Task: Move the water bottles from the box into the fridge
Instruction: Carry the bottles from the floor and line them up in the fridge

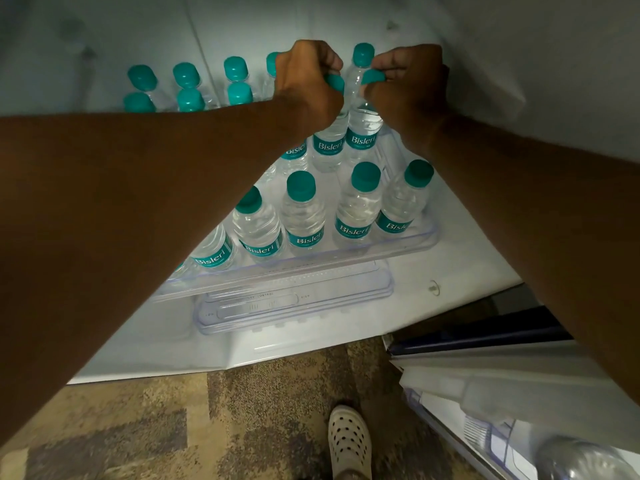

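Observation:
Both my arms reach into the fridge over a clear shelf [346, 259] full of small water bottles with teal caps and teal labels. My left hand [306, 83] grips the neck of one bottle [329, 145] in the middle row. My right hand [408, 86] pinches the cap end of the bottle [363, 133] beside it. Both bottles stand upright, close together. A front row of several bottles [303, 216] stands at the shelf's lip, and more bottles [187, 86] line the back left. The box is out of view.
Below the shelf sits a clear drawer cover with a slider control [294, 303]. The open fridge door [519, 393] is at the lower right, with a large bottle [585, 460] in its rack. My foot in a white clog [348, 439] stands on patterned carpet.

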`<state>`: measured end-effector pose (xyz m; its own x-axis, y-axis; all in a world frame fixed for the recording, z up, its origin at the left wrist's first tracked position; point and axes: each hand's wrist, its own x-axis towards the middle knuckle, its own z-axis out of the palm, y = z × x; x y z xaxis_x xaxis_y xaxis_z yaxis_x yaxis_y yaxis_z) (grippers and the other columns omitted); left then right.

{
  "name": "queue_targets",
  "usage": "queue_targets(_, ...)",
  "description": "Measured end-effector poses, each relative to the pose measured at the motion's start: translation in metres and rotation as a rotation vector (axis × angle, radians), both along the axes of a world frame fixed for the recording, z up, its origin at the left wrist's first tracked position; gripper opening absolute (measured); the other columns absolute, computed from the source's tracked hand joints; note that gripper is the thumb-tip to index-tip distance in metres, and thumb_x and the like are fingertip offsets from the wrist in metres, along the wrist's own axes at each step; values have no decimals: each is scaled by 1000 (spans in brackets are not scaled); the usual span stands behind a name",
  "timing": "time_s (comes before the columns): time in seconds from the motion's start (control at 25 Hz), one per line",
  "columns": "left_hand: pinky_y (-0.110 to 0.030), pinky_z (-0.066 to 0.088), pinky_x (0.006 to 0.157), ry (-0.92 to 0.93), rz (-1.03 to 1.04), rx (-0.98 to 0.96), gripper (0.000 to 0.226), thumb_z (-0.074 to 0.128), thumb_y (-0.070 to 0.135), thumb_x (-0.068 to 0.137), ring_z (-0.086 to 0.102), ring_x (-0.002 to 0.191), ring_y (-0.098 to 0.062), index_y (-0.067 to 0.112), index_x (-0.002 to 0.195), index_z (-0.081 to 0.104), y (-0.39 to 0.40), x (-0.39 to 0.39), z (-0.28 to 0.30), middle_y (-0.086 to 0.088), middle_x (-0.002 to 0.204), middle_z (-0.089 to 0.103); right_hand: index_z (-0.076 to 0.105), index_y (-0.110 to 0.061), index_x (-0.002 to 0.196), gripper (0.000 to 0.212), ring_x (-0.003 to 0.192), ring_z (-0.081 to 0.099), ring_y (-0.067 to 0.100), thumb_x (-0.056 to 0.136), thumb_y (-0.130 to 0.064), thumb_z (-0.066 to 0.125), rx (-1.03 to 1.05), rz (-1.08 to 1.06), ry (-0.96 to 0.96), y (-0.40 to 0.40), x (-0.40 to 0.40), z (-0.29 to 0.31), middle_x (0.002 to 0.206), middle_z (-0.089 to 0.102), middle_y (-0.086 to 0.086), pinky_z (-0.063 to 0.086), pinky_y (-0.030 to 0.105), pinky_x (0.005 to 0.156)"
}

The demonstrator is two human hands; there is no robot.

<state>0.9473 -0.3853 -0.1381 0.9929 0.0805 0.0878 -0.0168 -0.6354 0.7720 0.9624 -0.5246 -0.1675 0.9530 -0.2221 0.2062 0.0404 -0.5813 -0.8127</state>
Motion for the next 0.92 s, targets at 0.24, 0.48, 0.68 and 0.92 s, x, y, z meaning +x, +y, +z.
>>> queue_targets(0.24,-12,48,93,49,-9,-116,27,76,13,82,65,98,-12,16,108,68,4,-1,4,4,110,66,66,-12,121,36,105,67,11,85,-16,72,35,28,58,-1,-8,8,119,69,2,52,21,92)
queue_targets(0.48,-10,47,92,53,7,-170,29,76,13,81,67,96,-13,11,110,69,2,-3,8,4,105,66,64,-9,123,38,105,67,14,87,-15,70,88,28,77,1,-13,8,119,69,3,54,29,94)
queue_targets(0.68,-17,47,97,43,18,-212,38,79,15,79,66,101,-12,14,115,66,6,-5,5,5,110,67,50,-8,139,50,126,55,17,90,-3,61,172,36,115,0,-15,14,140,55,5,40,18,102)
queue_targets(0.92,-24,45,104,-10,27,-171,58,79,18,79,59,116,-13,15,132,56,11,-20,12,3,128,61,45,-9,142,59,135,46,20,85,-2,60,167,78,49,3,-30,30,147,47,7,38,28,110)
